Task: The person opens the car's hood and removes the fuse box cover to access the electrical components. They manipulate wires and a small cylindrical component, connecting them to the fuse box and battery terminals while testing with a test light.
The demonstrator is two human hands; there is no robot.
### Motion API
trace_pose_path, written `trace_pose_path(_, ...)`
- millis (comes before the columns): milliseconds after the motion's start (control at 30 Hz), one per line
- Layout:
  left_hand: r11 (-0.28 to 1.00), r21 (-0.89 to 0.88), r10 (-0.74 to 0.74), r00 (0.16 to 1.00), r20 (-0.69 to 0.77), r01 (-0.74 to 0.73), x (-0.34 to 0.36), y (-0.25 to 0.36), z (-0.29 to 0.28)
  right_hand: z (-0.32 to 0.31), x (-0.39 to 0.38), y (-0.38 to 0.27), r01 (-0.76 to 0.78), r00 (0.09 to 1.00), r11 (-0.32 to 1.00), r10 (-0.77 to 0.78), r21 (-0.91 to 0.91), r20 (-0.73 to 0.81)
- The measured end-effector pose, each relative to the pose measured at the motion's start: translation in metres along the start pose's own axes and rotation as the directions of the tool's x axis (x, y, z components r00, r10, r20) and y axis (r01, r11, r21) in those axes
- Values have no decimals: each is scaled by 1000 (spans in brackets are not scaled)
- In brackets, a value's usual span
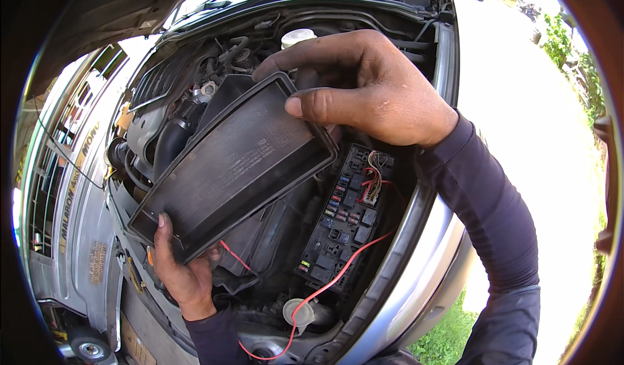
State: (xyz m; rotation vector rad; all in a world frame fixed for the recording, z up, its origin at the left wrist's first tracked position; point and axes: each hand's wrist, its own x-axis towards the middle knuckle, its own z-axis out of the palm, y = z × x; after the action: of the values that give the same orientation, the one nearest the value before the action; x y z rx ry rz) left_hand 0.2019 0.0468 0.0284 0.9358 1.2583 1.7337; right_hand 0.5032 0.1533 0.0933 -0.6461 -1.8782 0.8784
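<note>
A black plastic fuse box cover [227,167] is held tilted above the engine bay, its hollow underside with moulded markings facing me. My left hand [185,271] grips its lower left end, thumb on the inner face and fingers behind. At the upper right end, my right hand [370,89] pinches the rim, with the thumb inside and the fingers over the far edge. Right of the cover lies the uncovered fuse box [344,219], showing rows of coloured fuses, black relays and a white connector with several wires.
A red wire [335,280] loops across the fuse box towards the front. Near it sits a pale round cap [299,313]. The engine [156,128] fills the left of the bay, and a white reservoir cap [298,37] is behind. The silver fender [396,267] runs along the right; another vehicle [81,215] stands left.
</note>
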Motion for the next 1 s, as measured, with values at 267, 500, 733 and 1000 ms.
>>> trace_pose_path(267,999,-37,-27,999,-46,26,-1,3,6,-2,0,-7,-73,997,997,73,-29,19)
trace_pose_path(500,999,-29,-41,998,-44,40,0,2,1,4,0,-10,-1,1000,999,0,37,21)
trace_pose_path(733,999,-33,5,999,-40,-7,2,0,-1,1,0,-19,-92,994,996,91,15,52)
trace_pose_path(1000,996,-83,-26,1000,14,27,-2,8,3,3,2,-16,-53,998,998,54,-15,43)
